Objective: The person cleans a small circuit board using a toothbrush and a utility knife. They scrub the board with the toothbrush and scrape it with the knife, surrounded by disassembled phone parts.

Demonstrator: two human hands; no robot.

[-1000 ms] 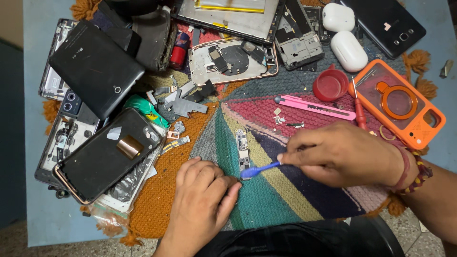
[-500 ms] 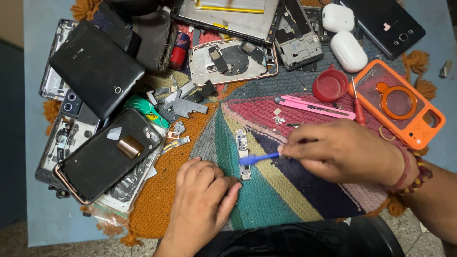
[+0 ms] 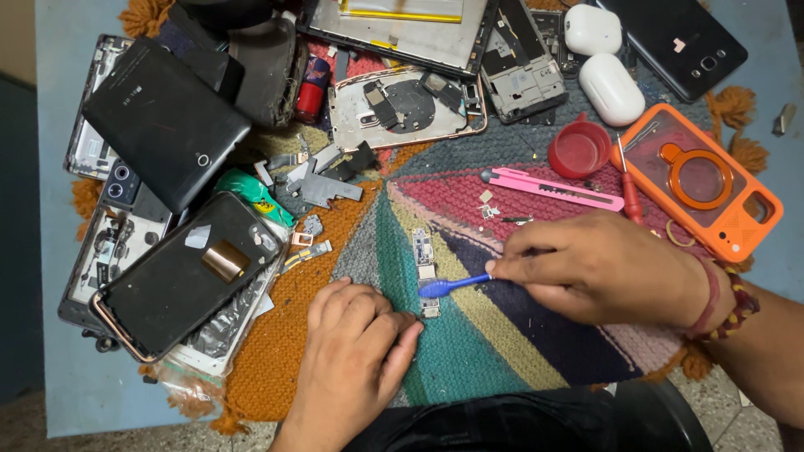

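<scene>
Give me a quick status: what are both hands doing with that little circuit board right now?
Right hand fingers pinch blue brush, tip on small circuit board. Left hand flat on woven mat, fingertips by board's lower end. Nothing blocking; pink cutter lies apart.

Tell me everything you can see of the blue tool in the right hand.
The blue tool is a slim plastic-looking stick with a rounded, flattened tip. It lies almost level, tip pointing left, its back end pinched in the fingers of the right hand. The tip rests at a small narrow circuit board lying on the knitted mat. The left hand presses the mat just beside the board's lower end. The tool's rear is hidden.
</scene>
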